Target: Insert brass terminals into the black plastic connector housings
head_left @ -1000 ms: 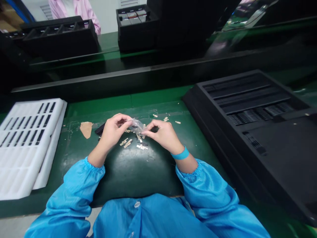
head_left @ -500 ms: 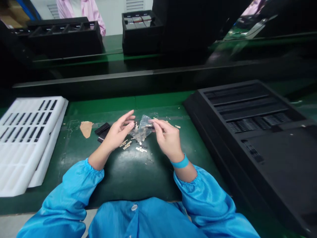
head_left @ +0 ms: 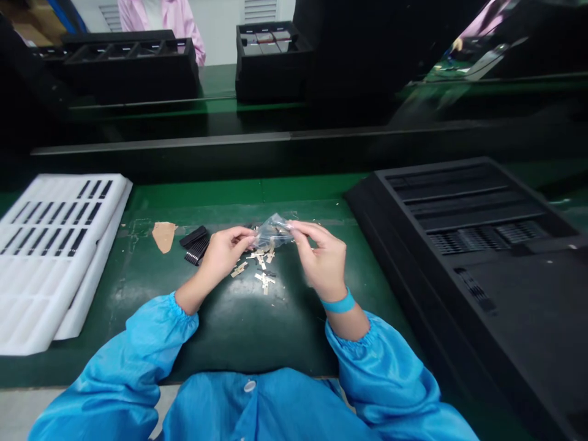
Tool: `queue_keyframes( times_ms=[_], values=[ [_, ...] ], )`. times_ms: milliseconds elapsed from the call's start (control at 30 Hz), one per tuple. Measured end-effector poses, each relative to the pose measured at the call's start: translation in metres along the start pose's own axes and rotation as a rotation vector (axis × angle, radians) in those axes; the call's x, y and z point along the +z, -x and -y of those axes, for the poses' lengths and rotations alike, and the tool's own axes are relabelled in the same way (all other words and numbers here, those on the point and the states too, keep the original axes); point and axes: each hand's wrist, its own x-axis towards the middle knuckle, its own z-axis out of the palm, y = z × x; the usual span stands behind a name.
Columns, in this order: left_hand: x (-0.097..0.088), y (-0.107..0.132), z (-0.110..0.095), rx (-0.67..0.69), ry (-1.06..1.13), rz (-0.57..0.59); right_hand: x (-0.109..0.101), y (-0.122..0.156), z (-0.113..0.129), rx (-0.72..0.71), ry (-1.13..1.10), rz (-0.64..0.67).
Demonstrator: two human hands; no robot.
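A clear plastic bag (head_left: 274, 230) is stretched between my two hands, just over the middle of the bench. My left hand (head_left: 226, 250) pinches its left side, and my right hand (head_left: 323, 252) grips the upper right edge between thumb and fingers. Below the bag lie several small pale metal strips (head_left: 265, 281), loosely scattered, some crossing each other. Part of that pile is hidden behind the bag. Beside my left hand is a stack of thin black parts (head_left: 196, 243). A blue band (head_left: 339, 302) circles my right wrist.
White foam trays (head_left: 68, 269) holding rows of black pieces lie at the left. A scrap of brown paper (head_left: 164, 236) rests nearby. At the right is a large black slotted tray (head_left: 519, 294). Black bins (head_left: 271, 70) stand behind, with a person in a pink sleeve (head_left: 193, 30) beyond.
My left hand, spread and apart from the bag before, has closed on its left side. The bag is now pulled wider, and more strips lie beneath it. The view shifted slightly.
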Motion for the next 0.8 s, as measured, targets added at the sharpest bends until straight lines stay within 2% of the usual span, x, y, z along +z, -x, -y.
queue_keyframes(
  times_ms=[100,167,267,367,467,533,633,700,800],
  values=[
    [-0.003,0.001,-0.004,0.041,-0.104,0.021,0.000,0.000,-0.002,0.086,0.004,-0.042],
    [-0.004,0.000,-0.005,0.060,-0.126,0.060,-0.002,-0.002,-0.003,0.130,-0.037,-0.002],
    [-0.004,0.000,-0.005,0.082,-0.111,0.092,-0.006,-0.004,-0.001,0.074,-0.081,0.119],
    [-0.002,0.000,-0.004,0.083,-0.099,0.099,-0.007,-0.004,0.002,0.044,-0.070,0.169],
    [0.000,-0.001,-0.004,0.048,-0.011,0.031,-0.003,-0.001,-0.001,0.092,-0.069,0.114],
    [0.002,-0.002,-0.004,-0.008,0.085,-0.022,0.000,0.000,-0.004,0.186,-0.108,0.043],
    [0.004,-0.002,-0.005,-0.062,0.175,-0.019,0.002,0.000,-0.005,0.331,-0.143,-0.018],
    [0.007,0.000,-0.006,-0.075,0.231,-0.012,0.001,-0.001,-0.004,0.327,-0.117,-0.004],
    [0.012,0.003,-0.009,-0.147,0.394,-0.050,-0.001,-0.001,-0.001,0.209,-0.046,0.011]
  ],
)
